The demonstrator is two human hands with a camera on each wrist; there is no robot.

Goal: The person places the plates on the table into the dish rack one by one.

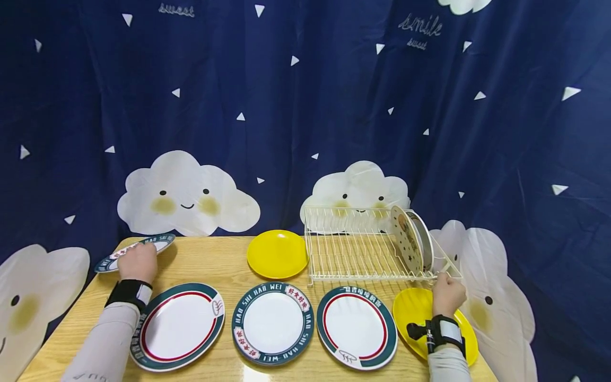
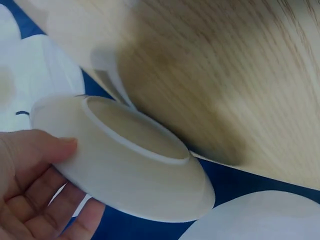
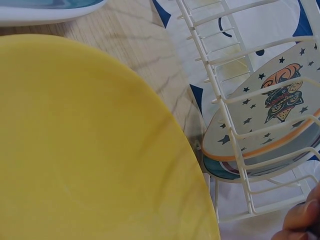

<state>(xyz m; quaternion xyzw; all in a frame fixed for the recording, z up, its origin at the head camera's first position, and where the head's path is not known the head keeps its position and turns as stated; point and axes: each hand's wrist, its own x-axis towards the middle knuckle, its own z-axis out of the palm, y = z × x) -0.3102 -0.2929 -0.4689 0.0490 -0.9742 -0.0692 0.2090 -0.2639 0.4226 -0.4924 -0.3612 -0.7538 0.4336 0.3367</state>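
Note:
At the far left, my left hand [image 1: 138, 262] grips a green-rimmed white plate [image 1: 161, 243] by its edge. That plate is tilted; in the left wrist view its pale underside [image 2: 145, 175] faces the camera, with the thumb lying on it and the fingers behind. My right hand [image 1: 448, 295] has its curled fingers on the front right corner of a cream wire dish rack [image 1: 353, 254]. Those fingers [image 3: 302, 217] show only at the right wrist view's lower edge. A star-patterned plate [image 1: 406, 239] and another plate [image 1: 426, 241] stand on edge in the rack's right end.
Three green-rimmed plates lie along the front: left [image 1: 179, 326], middle [image 1: 272, 323] and right [image 1: 357, 328]. One yellow plate [image 1: 278, 254] lies left of the rack, and another yellow plate [image 1: 412, 305] lies beneath my right forearm. Behind the wooden table [image 1: 215, 254] hangs a blue curtain [image 1: 267, 138].

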